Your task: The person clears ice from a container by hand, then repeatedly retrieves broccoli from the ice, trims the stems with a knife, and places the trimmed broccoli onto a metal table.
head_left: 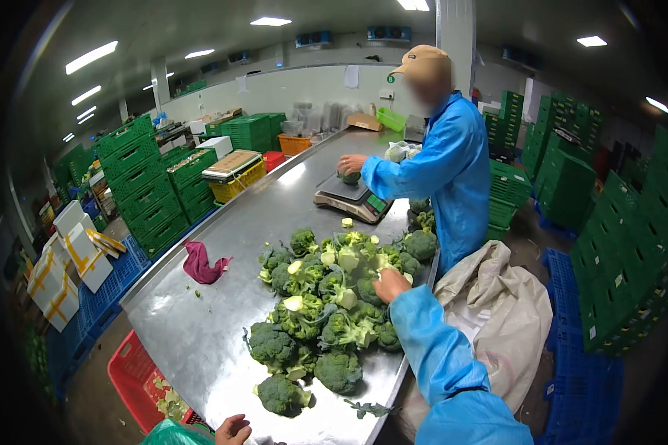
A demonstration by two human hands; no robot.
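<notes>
A pile of broccoli heads (304, 319) with pale cut stems covers the near right part of a metal table. My right hand (392, 285), in a blue sleeve, reaches into the right side of this pile. Its fingers are closed on a broccoli head (369, 288), partly hidden by the hand and the heads around it. At the bottom edge, near the table's front, my left hand (234, 430) shows only in part. Its fingers are loosely bent and apart, with nothing visible in them. A single broccoli head (280, 394) lies nearest to it.
Across the table a co-worker in a blue coat (460, 170) holds broccoli over a scale (352, 199). A dark red cloth (204, 263) lies on the metal table (178, 311). A red crate (137, 378) with trimmings stands below left, a pale sack (508, 311) at right.
</notes>
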